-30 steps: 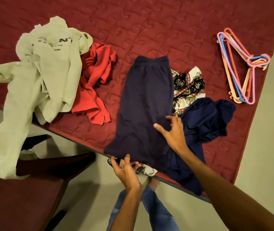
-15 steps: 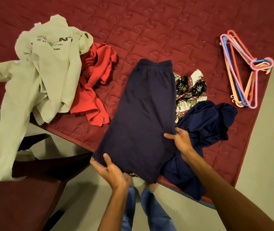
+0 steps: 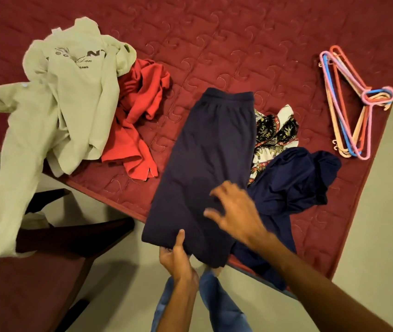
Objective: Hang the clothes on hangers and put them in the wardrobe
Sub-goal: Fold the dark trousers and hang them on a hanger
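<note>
The navy garment [image 3: 210, 164] lay lengthwise on the maroon quilted bed [image 3: 238, 44], elastic waistband at the far end, lower end overhanging the near edge. The left hand [image 3: 176, 257] pinched that lower hem, thumb on top and fingers curled beneath the cloth. The right hand [image 3: 236, 212] was over the lower half of the garment, fingers [image 3: 217, 191] spread; motion blur hid whether they touched it. Just right of the garment lay a patterned cloth [image 3: 274, 130] and a crumpled dark blue garment [image 3: 293, 183]. To its left lay a red garment [image 3: 138, 121] and a beige printed top [image 3: 71, 97]. A bundle of plastic hangers [image 3: 348, 109] lay near the bed's right edge.
</note>
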